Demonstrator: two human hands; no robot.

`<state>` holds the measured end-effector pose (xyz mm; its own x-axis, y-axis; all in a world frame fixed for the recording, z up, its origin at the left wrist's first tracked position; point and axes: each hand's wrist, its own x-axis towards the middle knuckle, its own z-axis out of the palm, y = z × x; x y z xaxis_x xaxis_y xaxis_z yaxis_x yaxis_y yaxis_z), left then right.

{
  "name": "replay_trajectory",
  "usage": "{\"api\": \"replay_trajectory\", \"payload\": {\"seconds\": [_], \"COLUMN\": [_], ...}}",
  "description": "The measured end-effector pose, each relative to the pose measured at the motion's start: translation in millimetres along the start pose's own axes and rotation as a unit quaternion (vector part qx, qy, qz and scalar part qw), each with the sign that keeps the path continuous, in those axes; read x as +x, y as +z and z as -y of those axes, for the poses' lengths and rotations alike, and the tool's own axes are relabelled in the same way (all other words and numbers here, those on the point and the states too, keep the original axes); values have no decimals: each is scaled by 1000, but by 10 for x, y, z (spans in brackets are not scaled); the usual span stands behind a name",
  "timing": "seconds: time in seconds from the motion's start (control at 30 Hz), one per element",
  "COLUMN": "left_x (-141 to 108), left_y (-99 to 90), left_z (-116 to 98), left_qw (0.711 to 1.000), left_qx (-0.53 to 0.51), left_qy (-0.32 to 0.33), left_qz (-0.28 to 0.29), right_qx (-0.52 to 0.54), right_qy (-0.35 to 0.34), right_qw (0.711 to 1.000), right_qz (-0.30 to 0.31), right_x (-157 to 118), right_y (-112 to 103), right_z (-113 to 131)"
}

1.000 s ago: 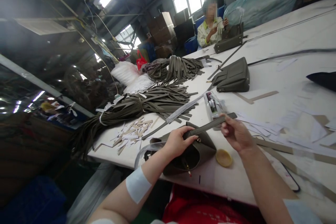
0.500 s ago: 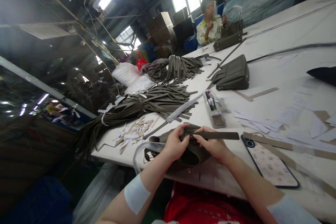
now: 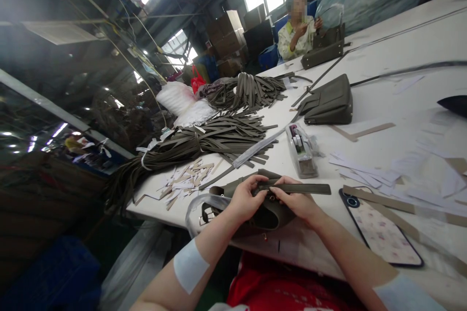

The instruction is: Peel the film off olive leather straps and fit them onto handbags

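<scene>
A dark olive handbag (image 3: 272, 218) lies at the table's near edge, under both hands. My left hand (image 3: 250, 198) is closed at its top, thumb and fingers pinching a flat olive strap near some small gold-coloured hardware. From the other side my right hand (image 3: 294, 199) pinches the same strap (image 3: 310, 188), whose free end sticks out to the right. The fingertips of the two hands nearly meet, and they partly hide the strap there. A buckle (image 3: 206, 216) and a plastic-wrapped strap lie at the bag's left side.
Bundles of olive straps (image 3: 182, 143) lie along the left side. Beyond my hands stands a tape dispenser (image 3: 302, 153); a phone (image 3: 381, 228) lies on the right among paper scraps (image 3: 368, 170). Another bag (image 3: 330, 102) sits farther back, and a co-worker (image 3: 297, 34) handles a bag across the table.
My hands keep their pinch on the strap, with only slight finger movement. The view has shifted a little, and the co-worker's hand has moved slightly.
</scene>
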<state>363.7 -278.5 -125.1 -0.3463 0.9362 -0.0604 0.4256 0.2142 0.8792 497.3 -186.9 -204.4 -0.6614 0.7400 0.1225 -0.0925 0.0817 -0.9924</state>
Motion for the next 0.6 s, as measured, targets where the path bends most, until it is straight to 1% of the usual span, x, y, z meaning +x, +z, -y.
{"api": "replay_trajectory", "payload": {"seconds": [0.17, 0.3, 0.43, 0.5, 0.6], "left_x": [26, 66, 77, 63, 34], "left_y": [52, 90, 100, 97, 90], "left_z": [50, 65, 82, 83, 72], "left_qw": [998, 995, 994, 993, 990], "left_qx": [37, 58, 69, 83, 109], "left_qy": [-5, 17, 29, 33, 42], "left_qz": [-52, -77, -76, -71, -78], "right_qx": [-14, 0, 21, 7, -38], "right_qy": [-13, -1, 22, 19, -1], "right_qw": [1000, 1000, 1000, 1000, 999], "right_qz": [-19, -20, -7, -8, -28], "right_x": [14, 13, 22, 36, 64], "right_y": [29, 42, 40, 42, 60], "right_z": [-3, -2, -13, -8, 11]}}
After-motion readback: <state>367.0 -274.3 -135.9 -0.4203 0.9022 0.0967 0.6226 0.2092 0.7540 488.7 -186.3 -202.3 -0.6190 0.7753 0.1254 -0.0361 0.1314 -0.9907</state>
